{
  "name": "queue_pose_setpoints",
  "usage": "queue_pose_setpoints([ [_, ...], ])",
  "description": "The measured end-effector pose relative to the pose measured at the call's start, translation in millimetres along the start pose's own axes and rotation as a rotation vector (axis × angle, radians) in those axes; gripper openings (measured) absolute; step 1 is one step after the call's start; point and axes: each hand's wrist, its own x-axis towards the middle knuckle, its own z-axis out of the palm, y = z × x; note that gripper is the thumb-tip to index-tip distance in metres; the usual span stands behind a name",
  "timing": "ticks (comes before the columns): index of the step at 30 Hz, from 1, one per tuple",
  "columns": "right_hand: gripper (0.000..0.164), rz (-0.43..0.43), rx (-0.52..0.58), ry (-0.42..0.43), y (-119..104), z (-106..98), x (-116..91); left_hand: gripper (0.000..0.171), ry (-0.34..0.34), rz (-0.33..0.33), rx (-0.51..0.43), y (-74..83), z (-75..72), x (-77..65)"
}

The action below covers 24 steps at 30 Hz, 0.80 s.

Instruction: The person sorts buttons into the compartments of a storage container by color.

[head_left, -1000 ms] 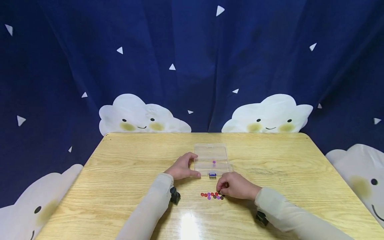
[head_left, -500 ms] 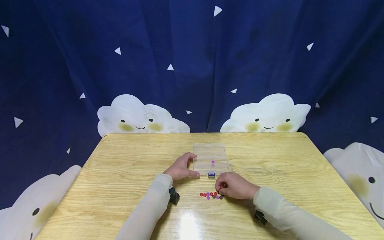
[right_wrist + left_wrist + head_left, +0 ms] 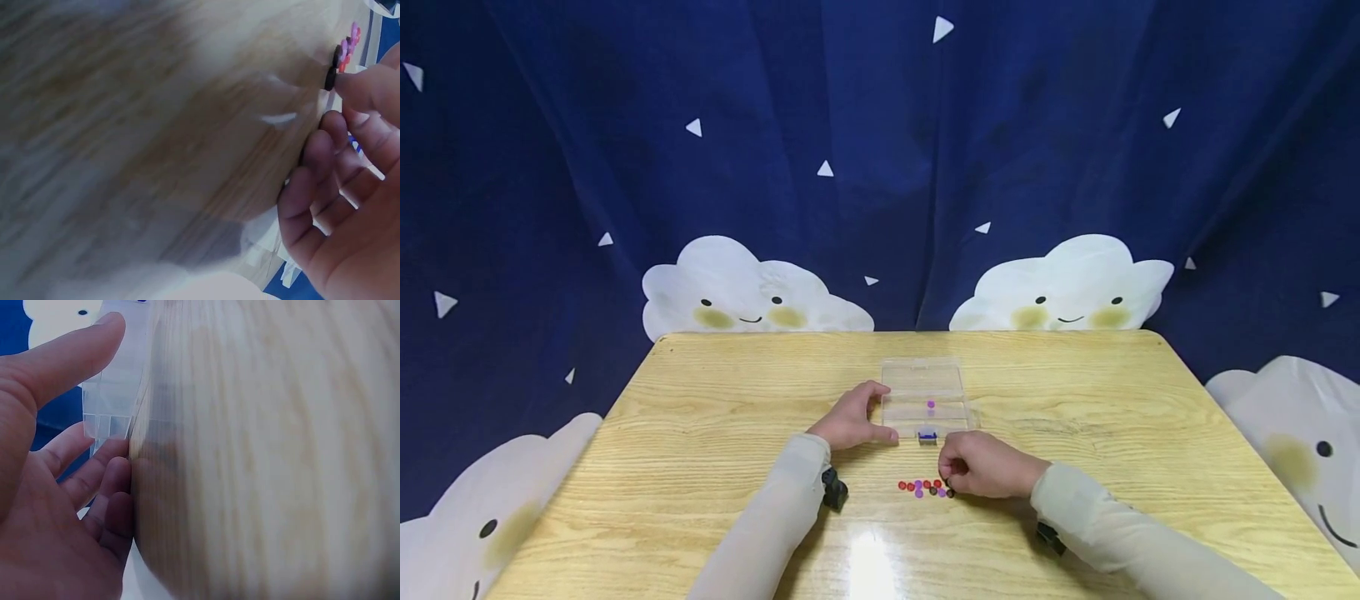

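A clear plastic box (image 3: pixel 921 379) lies on the table with its lid folded back. My left hand (image 3: pixel 850 419) holds its left end, thumb at the front and fingers at the back and side. One purple button (image 3: pixel 931 404) shows inside the box, and a blue latch (image 3: pixel 927 437) is at its front. Nearer me lies a loose cluster of red buttons (image 3: pixel 902 485), purple buttons (image 3: pixel 918 493) and black buttons (image 3: pixel 933 491). My right hand (image 3: pixel 988 464) pinches at the cluster's right end, thumb tip against a black button (image 3: pixel 330 78); its fingertips hide part of what they hold.
The wooden table (image 3: pixel 737 375) reaches back to a dark blue curtain (image 3: pixel 880 125) with white cloud shapes. A bright light reflection (image 3: pixel 871 558) lies on the table near the front.
My right fingers have closed further at the right end of the cluster, where a black button is now covered. The left hand stays at the box. The whole view has shifted slightly.
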Motion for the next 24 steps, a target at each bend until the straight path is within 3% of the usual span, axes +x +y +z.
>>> queue_pose_setpoints([
  [24, 0.014, -0.002, 0.043, 0.041, 4.0, 0.5, -7.1, 0.078, -0.004, 0.000, 0.020, -0.7, 1.1, 1.0],
])
